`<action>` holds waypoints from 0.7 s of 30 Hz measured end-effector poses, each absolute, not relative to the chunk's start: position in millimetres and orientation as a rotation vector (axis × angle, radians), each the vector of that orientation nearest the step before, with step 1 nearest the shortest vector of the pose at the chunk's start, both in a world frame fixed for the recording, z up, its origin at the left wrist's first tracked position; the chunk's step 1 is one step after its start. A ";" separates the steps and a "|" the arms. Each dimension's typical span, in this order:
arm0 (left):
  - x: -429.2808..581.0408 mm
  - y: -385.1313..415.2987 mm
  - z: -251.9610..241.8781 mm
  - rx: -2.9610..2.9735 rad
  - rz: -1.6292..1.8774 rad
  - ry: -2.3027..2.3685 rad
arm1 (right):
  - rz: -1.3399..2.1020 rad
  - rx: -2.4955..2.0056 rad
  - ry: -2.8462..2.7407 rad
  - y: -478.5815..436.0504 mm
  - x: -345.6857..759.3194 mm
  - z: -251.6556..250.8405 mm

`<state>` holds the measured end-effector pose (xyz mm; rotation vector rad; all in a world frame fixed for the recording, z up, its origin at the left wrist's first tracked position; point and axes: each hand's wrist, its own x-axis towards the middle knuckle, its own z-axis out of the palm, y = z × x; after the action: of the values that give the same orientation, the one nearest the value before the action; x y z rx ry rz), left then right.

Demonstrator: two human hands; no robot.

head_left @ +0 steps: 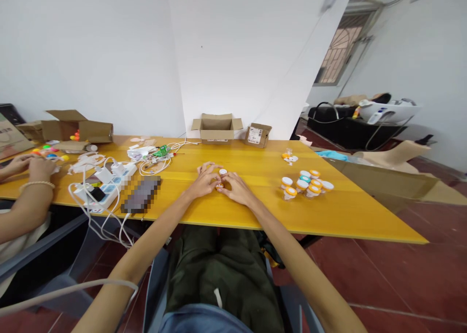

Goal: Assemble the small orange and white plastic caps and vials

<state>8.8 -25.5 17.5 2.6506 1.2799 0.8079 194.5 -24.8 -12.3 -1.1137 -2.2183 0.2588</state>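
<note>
My left hand [205,183] and my right hand [236,188] meet over the table in front of me. Between their bent fingertips is a small orange-and-white piece [219,186], mostly covered, and both hands pinch it. Just beyond the fingertips shows a round white cap [223,172]; whether it joins the orange piece I cannot tell. Off to the right stand several small clear capsules with white tops and orange rims [290,192], and one has a teal rim [304,179]. Farther back lie a few loose white and orange parts [290,157].
A power strip [109,189] with chargers and cables sits left of me, beside a dark blurred-out device [141,194]. An open carton [217,128] and a smaller box [258,135] stand against the wall. At far left, another person's hands [36,167] work near colourful pieces.
</note>
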 end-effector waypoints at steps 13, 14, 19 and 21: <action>8.1 -27.8 18.6 2.668 0.791 1.240 | 0.253 -1.112 -2.217 -24.8 194.8 -12.3; 8.2 -27.9 18.8 2.666 0.792 1.244 | 0.248 -1.108 -2.216 -24.7 194.9 -12.4; 7.9 -27.6 18.6 2.659 0.788 1.266 | 0.235 -1.098 -2.212 -24.4 195.3 -13.4; 7.6 -27.1 18.1 2.657 0.795 1.267 | 0.233 -1.095 -2.213 -24.4 195.2 -13.6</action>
<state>7.6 -27.1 18.1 2.6569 1.2671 0.7951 195.2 -24.4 -13.6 -1.0950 -2.2133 0.2330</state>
